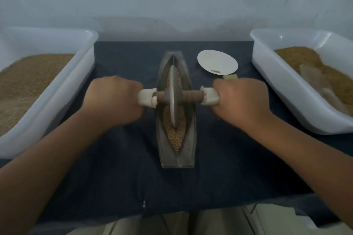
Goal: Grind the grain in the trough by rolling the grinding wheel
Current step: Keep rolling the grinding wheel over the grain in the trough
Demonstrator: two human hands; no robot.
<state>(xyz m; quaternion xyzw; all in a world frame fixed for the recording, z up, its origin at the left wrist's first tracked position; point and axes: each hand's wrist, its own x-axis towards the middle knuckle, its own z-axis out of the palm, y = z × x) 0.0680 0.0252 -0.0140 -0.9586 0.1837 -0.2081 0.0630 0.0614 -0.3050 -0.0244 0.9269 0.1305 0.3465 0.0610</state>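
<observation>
Dark blue cloth [124, 168] covering the table. Narrow grey trough [189, 139], centre, lengthwise; grain [175, 137] along its groove. Grinding wheel [172, 97] upright in the grain, mid-trough. Left hand [112, 99] and right hand [242, 99], fingers curled round the white-wrapped axle [191, 96] ends. White dish [217, 62] beyond, right. Two white tubs [82, 63] [267, 63] of brown grain flanking.

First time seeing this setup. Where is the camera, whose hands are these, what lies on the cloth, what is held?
A head-worn camera looks down at the wearer's bare hands. On the dark cloth lies a trough of grain, with a wheel standing in it on an axle. The left hand and right hand each grip a white-wrapped axle end. A left tub and right tub of brown granules flank it; a white disc lies beyond the right hand.
</observation>
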